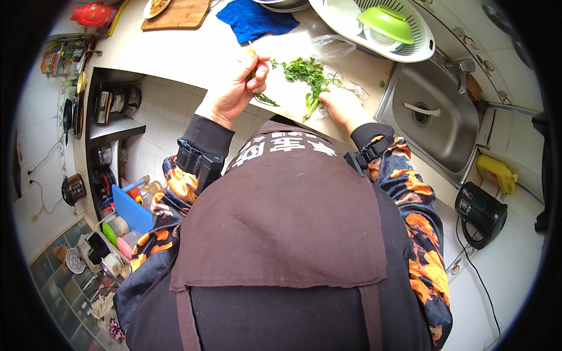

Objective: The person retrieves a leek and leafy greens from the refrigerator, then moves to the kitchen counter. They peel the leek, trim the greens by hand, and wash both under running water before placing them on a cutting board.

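Observation:
My left hand (239, 85), raised over the counter's front edge, is closed around a few thin green herb stems whose leafy ends hang below the fist. A bunch of leafy green herbs (304, 71) lies on the pale counter to its right, on or beside thin clear plastic. My right hand (344, 104) is at the stem end of that bunch, fingers bent against it; whether it grips any stems cannot be told. A crumpled clear plastic bag (333, 45) lies behind the herbs.
A blue cloth (257, 22) and a wooden cutting board (178, 15) with a plate of food (156, 6) are at the back. A white draining basket (421, 50) holds a green bowl (386, 24). The steel sink (443, 145) and a black electric kettle (480, 215) are on the right.

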Demonstrator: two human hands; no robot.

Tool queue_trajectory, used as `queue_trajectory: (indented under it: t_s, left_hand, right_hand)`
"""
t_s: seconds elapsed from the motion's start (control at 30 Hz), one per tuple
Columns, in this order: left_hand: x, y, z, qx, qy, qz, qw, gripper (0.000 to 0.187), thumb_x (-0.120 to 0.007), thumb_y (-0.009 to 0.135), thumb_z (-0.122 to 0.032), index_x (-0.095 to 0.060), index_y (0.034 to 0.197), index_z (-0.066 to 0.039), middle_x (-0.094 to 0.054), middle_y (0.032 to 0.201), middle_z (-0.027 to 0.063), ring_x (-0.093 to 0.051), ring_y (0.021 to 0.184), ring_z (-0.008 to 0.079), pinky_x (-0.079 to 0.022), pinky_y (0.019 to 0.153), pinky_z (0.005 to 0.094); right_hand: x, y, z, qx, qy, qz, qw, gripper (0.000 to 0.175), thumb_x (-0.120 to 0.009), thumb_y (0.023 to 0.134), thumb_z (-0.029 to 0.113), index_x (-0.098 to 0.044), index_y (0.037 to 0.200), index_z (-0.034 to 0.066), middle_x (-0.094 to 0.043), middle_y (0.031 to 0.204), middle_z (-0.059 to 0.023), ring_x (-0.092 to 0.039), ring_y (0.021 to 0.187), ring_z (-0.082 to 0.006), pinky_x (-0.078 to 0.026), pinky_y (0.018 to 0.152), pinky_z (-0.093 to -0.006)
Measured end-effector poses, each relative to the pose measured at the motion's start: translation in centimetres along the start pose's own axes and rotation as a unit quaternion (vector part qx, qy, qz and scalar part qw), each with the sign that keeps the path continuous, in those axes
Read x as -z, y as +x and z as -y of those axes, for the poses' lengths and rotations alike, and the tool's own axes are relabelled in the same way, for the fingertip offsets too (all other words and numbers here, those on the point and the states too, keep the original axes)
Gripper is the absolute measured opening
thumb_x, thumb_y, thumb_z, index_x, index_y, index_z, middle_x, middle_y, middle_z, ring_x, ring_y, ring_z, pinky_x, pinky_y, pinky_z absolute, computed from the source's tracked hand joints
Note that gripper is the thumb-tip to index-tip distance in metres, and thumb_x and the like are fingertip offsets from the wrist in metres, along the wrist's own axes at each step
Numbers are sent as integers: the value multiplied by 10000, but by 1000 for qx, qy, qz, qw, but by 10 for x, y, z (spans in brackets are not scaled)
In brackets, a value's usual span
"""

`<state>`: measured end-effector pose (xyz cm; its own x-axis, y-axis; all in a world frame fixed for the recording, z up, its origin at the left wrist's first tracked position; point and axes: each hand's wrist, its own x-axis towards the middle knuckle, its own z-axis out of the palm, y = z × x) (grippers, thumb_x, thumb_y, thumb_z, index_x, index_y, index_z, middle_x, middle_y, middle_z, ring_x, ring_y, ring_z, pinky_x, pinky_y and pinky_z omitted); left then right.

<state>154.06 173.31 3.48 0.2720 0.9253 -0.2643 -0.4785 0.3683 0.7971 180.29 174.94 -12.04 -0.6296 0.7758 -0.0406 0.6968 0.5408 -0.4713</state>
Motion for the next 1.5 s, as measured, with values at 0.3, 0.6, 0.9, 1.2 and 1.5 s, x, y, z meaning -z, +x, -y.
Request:
queue_trajectory:
  t_s: [0.3, 0.6, 0.9, 1.2, 1.5]
  left_hand:
    - [9, -4, 2, -7, 0, -11, 1000, 254, -479, 1022, -274, -582, 1014, -42, -477, 717, -12, -330, 570, 52, -298, 535, 201]
    - [-1, 6, -3, -3, 56, 13, 998, 195, -594, 962, -220, -596, 1046, -44, -441, 723, -41, -338, 596, 44, -289, 549, 200]
    - [-58, 27, -15, -82, 219, -35, 972, 245, -704, 891, -231, -668, 1077, -76, -568, 822, -85, -380, 641, 5, -303, 582, 166]
    - [-52, 24, -51, -183, 178, -17, 967, 182, -662, 924, -197, -696, 1021, -47, -471, 687, -91, -333, 582, 12, -266, 537, 184]
    - [-52, 12, -96, -283, 113, 44, 952, 235, -574, 977, -197, -654, 1112, -22, -368, 637, -70, -285, 573, 59, -257, 550, 231]
  right_hand:
    - [71, 17, 7, -38, 412, -103, 904, 148, -688, 800, 46, -670, 944, 71, -604, 899, -8, -594, 807, -96, -483, 685, -236]
    - [164, 32, 41, -14, 649, -174, 741, 174, -673, 888, 122, -658, 1026, 17, -693, 944, -64, -574, 734, -59, -431, 618, -181]
    - [142, 43, 70, -23, 538, -120, 834, 157, -725, 859, 134, -663, 956, 28, -643, 830, -7, -580, 703, -56, -483, 633, -202]
    - [69, 47, 37, -103, 495, -40, 862, 178, -640, 866, 78, -607, 1016, -13, -643, 863, -59, -601, 682, -103, -507, 607, -248]
    - [12, 20, -25, -213, 318, -33, 923, 240, -665, 754, 151, -672, 968, 44, -673, 902, -131, -655, 804, -216, -514, 751, -329]
